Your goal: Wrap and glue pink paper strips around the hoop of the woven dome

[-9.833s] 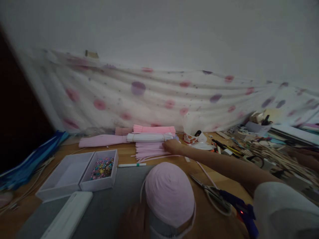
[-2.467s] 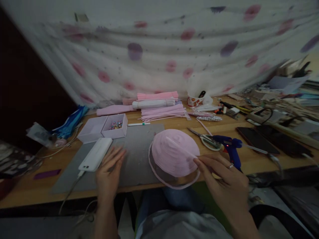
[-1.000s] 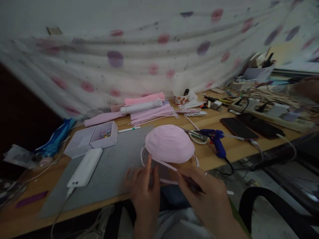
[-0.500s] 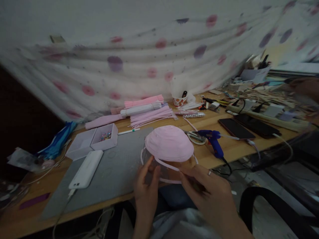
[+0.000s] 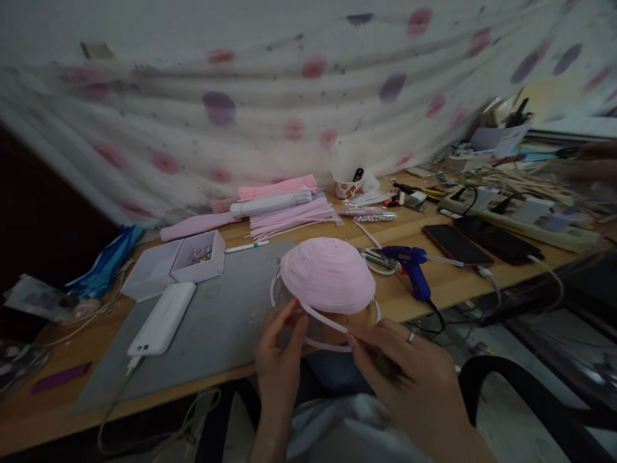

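A pink dome [image 5: 328, 273], built of coiled strip, is held above the front edge of the table. From its near rim runs a loose pink strip [image 5: 325, 319], and the strip's far part loops below and around the dome. My left hand [image 5: 282, 344] pinches the strip near the dome's lower left rim. With fingers closed, my right hand [image 5: 398, 360] grips the same strip further right; a ring sits on one finger. The right hand's inner fingers are partly hidden.
A blue glue gun [image 5: 412, 267] and scissors [image 5: 383, 260] lie right of the dome. Bundled pink strips [image 5: 289, 215] lie behind it. On the left are a grey mat [image 5: 216, 328], a white power bank [image 5: 164, 318] and a bead box [image 5: 200, 257]. Phones [image 5: 457, 244] lie right. Another person's blurred hand [image 5: 595, 164] shows far right.
The camera view has shifted slightly. Both hands keep their hold on the strip, and the dome stays nearly in place. The other person's hand at far right has moved a little.
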Motion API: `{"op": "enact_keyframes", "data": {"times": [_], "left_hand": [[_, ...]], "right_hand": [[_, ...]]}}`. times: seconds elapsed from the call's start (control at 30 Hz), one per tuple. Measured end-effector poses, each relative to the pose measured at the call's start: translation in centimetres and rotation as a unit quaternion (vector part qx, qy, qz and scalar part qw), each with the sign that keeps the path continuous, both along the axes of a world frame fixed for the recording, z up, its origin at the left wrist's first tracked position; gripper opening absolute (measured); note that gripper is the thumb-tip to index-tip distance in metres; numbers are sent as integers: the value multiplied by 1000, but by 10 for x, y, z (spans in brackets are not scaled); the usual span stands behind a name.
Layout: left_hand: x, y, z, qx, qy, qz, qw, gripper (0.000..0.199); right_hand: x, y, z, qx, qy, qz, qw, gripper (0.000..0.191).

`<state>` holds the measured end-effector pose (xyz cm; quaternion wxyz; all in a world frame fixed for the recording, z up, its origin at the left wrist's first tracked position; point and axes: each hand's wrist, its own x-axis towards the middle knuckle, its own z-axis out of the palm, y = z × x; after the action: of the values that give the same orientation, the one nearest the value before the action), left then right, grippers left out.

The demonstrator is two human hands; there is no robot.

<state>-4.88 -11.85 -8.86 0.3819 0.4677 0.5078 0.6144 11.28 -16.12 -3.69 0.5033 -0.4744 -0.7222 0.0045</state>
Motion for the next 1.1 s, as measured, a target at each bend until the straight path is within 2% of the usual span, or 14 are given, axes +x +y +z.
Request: {"op": "enact_keyframes", "data": {"times": [0.2,0.33,0.5,0.77,0.97,1.1], "left_hand": [[1,1,-7,-57,-41,-13,997,34],[5,4,-6,-66,-83,-23,994,38],[10,3,-4,-74,-83,-13,994,39],[8,4,-8,-89,-105,-45,990,39],[6,6,-4,-89,-143,-78,983,33],[2,3,1,-95,-157,-69,981,34]], "right_hand": [[2,-2,-4,-10,-7,-2,1000,13],[5,-2,-6,-7,-2,-5,1000,10],[9,2,-10,-30,-7,0,1000,12],[19,6,-12,-58,-22,-28,998,14],[21,8,-12,-68,-32,-36,997,17],[18,8,-9,-67,-28,-21,997,16]]}}
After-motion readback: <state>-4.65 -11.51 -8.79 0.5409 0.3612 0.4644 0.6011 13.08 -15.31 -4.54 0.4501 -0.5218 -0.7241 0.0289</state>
